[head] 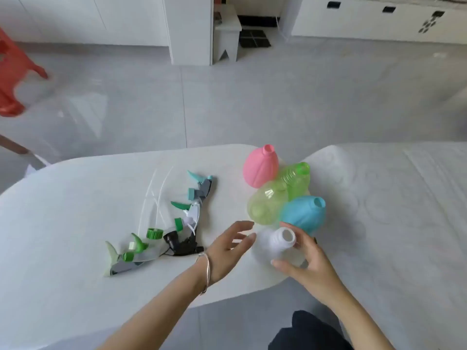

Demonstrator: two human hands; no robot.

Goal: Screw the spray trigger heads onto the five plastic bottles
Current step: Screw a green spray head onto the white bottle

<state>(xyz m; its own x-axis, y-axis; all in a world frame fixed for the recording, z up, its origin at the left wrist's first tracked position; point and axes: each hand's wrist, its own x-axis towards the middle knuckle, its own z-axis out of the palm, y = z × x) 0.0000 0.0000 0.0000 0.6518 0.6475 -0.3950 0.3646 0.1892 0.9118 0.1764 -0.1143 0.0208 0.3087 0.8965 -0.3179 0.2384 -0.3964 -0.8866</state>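
Observation:
Several capless bottles cluster on the white table [75, 223]: a pink bottle [260, 168] at the back, two clear green bottles [295, 178] [265, 205], a blue bottle [302, 213] and a white bottle [278, 242] nearest me. My right hand [305, 261] grips the white bottle around its neck and body. My left hand [230, 246] hovers just left of it, fingers spread, holding nothing. Several spray trigger heads [194, 215] with dip tubes lie in a loose row to the left, including a black one [180, 243] and a green-capped one [126, 256].
A second white surface [404, 210] adjoins the table on the right. A red plastic stool [12, 72] stands on the grey floor at far left, and white cabinets [366, 18] line the back. My dark-clothed knee [310, 332] is below the table edge.

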